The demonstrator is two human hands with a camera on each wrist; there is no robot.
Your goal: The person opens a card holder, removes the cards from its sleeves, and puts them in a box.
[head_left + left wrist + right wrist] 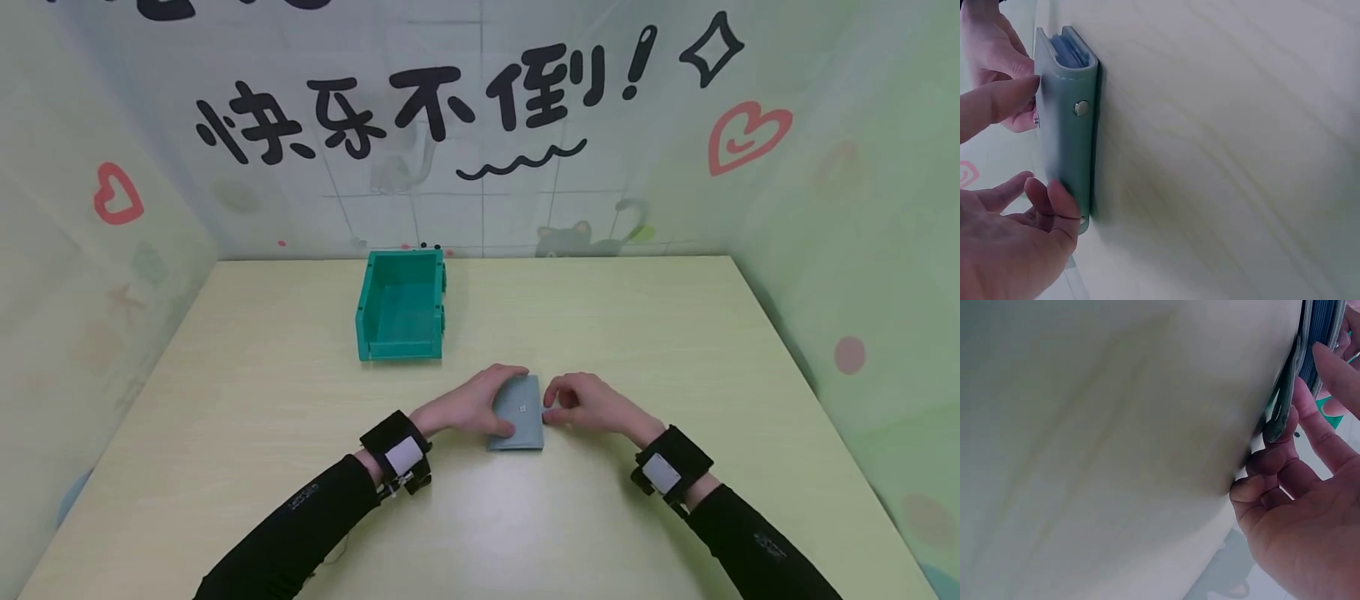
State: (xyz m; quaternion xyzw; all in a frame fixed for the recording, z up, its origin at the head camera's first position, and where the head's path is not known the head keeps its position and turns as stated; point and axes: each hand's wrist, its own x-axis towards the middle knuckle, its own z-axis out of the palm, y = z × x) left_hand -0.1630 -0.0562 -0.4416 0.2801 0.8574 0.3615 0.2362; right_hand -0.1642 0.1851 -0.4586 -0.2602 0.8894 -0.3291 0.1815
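Note:
A grey-green snap wallet (522, 417) lies flat on the table near its front middle. My left hand (483, 404) holds its left side, fingers over the far edge and thumb at the near corner. My right hand (557, 405) pinches the wallet's right edge. In the left wrist view the wallet (1067, 137) shows a metal snap button (1080, 108) and blue cards inside; my left fingers (1047, 206) touch its end. In the right wrist view my curled right fingers (1272, 456) press against the wallet's flap edge (1282, 409), with my thumb on the other side.
An open green plastic bin (402, 305) stands behind the hands, toward the back of the pale wooden table (675, 333). Patterned walls close off the left, back and right sides. Both wrists carry black camera straps.

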